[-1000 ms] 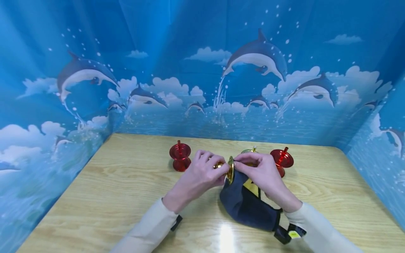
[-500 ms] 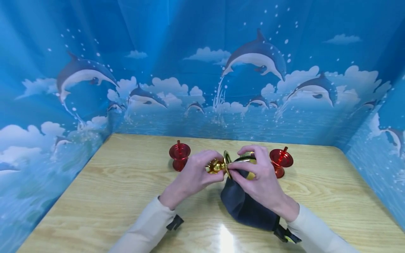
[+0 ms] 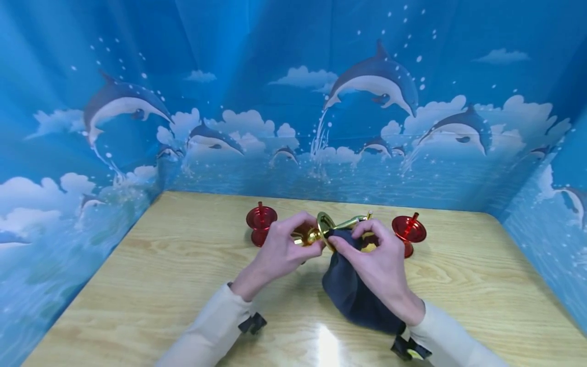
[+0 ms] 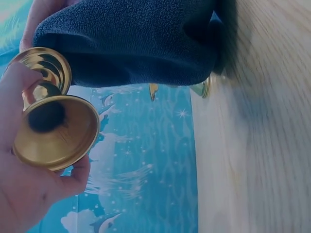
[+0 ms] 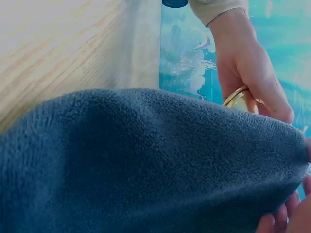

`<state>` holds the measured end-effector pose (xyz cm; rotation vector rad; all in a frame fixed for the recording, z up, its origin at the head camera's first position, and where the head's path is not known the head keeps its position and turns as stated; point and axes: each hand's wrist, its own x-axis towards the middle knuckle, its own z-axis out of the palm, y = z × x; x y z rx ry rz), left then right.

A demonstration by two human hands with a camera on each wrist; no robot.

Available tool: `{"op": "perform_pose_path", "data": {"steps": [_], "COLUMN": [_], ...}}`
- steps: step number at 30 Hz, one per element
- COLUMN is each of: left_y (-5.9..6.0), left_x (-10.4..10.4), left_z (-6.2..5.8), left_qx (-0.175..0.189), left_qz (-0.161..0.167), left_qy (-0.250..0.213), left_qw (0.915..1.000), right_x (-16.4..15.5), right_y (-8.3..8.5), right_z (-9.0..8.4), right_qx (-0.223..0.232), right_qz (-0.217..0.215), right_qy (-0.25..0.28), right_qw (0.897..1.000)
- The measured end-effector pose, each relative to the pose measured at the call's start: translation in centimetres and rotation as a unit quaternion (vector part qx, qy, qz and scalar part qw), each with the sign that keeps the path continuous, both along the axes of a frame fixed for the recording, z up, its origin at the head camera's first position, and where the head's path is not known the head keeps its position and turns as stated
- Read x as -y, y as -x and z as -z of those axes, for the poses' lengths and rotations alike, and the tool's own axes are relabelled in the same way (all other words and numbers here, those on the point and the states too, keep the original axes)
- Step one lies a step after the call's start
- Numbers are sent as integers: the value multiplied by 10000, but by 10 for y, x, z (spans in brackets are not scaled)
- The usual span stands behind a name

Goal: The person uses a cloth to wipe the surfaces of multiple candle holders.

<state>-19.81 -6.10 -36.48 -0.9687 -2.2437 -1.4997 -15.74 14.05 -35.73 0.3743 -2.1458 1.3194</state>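
Note:
A gold candle holder [image 3: 324, 223] with a wide dish lies tilted between both hands above the table. My left hand [image 3: 285, 245] grips it by the stem; in the left wrist view the hollow underside of its base [image 4: 58, 138] faces the camera. My right hand [image 3: 382, 267] pinches a dark blue towel [image 3: 350, 293] between thumb and fingers at the dish's edge. The towel hangs below that hand and fills most of the right wrist view. A second gold holder [image 3: 369, 214] stands behind the right hand, mostly hidden.
Red candle holders stand on the wooden table [image 3: 192, 285] to either side, one at left [image 3: 261, 218] and one at right [image 3: 409, 229]. A blue dolphin-print curtain [image 3: 293, 102] closes off the back and sides.
The held gold holder has turned, so its dish opens more toward the right and the camera. My right hand has shifted its pinch on the towel along the rim, its wrist moving slightly left.

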Motion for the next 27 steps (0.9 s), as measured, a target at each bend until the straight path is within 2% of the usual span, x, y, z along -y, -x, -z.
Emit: {"op": "perform_pose_path", "data": {"steps": [6,11,17,23,27], "left_y": [-1,-1,-1,-2,0], "left_x": [-1,0,4,8,9], "left_z": [-1,0,4,7,6], "left_qx": [617,852,735,560,231], "left_qz": [-216,-195,119,649,1184], "left_qy": [-235,-326,-390,-504,-412], "left_qw": [9976,9956,9965,9950,9918], "right_x": [-3,-7,-19,-32,-38], "right_y": [-2,0,6,7,10], "right_z": [0,-1,-7,-21,-27], "right_qx": [-202,6,504,1061,1155], "right_qz": [-418,-818,-1532,-1777,-1908], "right_qy": [-189,-263,-136,-409,-525], "right_qw": [9987,9963,9868,9775,9734]}}
